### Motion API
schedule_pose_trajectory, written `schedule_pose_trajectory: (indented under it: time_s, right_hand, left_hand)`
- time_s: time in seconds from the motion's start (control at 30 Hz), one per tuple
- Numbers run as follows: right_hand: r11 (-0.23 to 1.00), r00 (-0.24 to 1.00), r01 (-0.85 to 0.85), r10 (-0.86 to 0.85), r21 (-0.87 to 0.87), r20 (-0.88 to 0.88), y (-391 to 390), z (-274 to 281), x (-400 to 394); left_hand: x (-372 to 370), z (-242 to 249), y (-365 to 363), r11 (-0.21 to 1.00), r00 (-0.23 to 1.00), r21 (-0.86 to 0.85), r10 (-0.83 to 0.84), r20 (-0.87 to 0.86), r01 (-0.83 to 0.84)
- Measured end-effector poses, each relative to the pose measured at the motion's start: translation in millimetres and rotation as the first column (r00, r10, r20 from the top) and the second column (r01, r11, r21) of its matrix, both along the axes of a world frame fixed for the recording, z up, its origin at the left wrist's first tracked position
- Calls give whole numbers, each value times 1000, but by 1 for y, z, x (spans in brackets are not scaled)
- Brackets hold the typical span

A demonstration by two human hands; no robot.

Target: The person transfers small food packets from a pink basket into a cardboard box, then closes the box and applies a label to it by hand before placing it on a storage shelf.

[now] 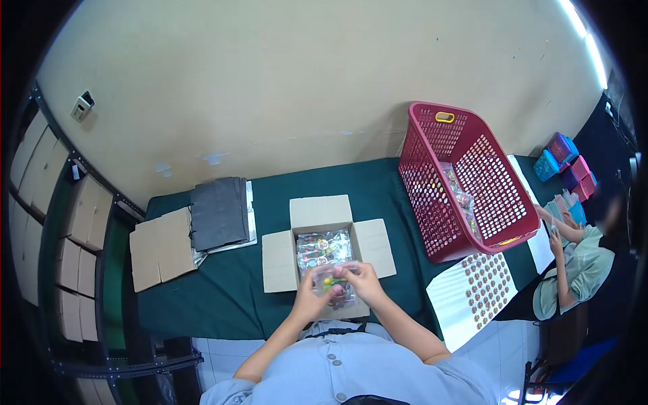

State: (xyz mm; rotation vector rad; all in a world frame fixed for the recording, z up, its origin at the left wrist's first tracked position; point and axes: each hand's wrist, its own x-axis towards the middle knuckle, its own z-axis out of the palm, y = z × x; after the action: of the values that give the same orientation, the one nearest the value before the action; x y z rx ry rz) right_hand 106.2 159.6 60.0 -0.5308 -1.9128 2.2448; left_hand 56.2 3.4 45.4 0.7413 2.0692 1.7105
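Observation:
A small clear plastic packet [328, 280] with yellow, green and red pieces inside is held between my two hands, above the near side of an open cardboard box [374, 248]. My left hand [312, 297] grips its left side with the fingers closed. My right hand [363, 282] pinches it near the upper right. Inside the box lie several similar clear packets [322, 244] with colourful contents; what the pieces are is too small to tell. The box's flaps are folded outward, and my hands partly cover its near side.
A red perforated basket [432, 216] with more packets stands to the right. Near it lies a white sheet of round brown stickers [453, 297]. Flat cardboard [162, 246] and a dark folder [218, 214] lie left on the green cloth [223, 304]. Another person [574, 263] sits at right.

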Motion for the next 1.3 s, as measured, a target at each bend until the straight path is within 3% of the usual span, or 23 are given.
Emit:
schedule_pose_trajectory:
  time_s: [0.07, 0.13, 0.2, 0.27, 0.47, 0.6, 0.67, 0.73, 0.8, 0.87, 0.93, 1.07, 1.13, 1.2, 1.3]
  right_hand:
    - [990, 990, -141, 141, 21, 18, -7, 3, 3]
    - [976, 979, -205, 205, 68, 15, -6, 12, 3]
    - [957, 957, -288, 286, -26, -53, -6, 10, 2]
    - [933, 931, -360, 359, -14, -65, 0, 19, 3]
    - [876, 875, -483, 483, -19, 22, 16, 20, 8]
    - [935, 932, -356, 355, 3, -70, 3, 27, 6]
    - [960, 966, -104, 160, 261, -203, -1, 24, 3]
    - [952, 959, -98, 168, 289, -227, -6, 24, 3]
    - [843, 943, -44, 212, 536, -256, -15, 29, 4]
    - [900, 947, -42, 175, 435, -269, -18, 26, 3]
    - [931, 960, -47, 143, 362, -242, -16, 21, 0]
    - [861, 975, 103, 11, 497, -221, -15, 17, -3]
    - [976, 978, 46, 0, 213, -211, -10, 4, -6]
    - [983, 985, -19, 49, 181, -163, -7, 0, -4]
    - [961, 984, -17, 65, 275, -166, -10, 13, 0]
  left_hand:
    - [-15, -5, -4, 982, 996, 168, 87, 22, -89]
    - [-17, 15, -6, 973, 993, 198, 114, 16, -115]
    - [-23, 14, -14, 973, 993, 217, 61, 101, -81]
    - [-27, 18, -22, 984, 985, 162, 48, 164, -75]
    - [-37, 18, -29, 969, 952, 221, -168, 255, 111]
    - [-29, 34, -15, 945, 989, 320, 20, 147, -67]
    - [-29, 22, -17, 964, 995, 263, 4, 97, -30]
    - [-23, 24, -14, 983, 999, 180, -35, 36, 28]
    - [-10, 29, -3, 985, 988, 163, -32, -154, 57]
    - [-5, 22, -2, 993, 996, 120, -2, -94, 14]
    - [-5, 19, 1, 976, 996, 217, 48, -69, -32]
    - [6, 25, -1, 981, 996, 189, 32, 86, -48]
    - [8, 25, 0, 966, 965, 220, 80, 249, -137]
    - [1, 17, -3, 967, 968, 207, 102, 230, -151]
    - [-7, 13, -7, 969, 986, 218, 88, 144, -118]
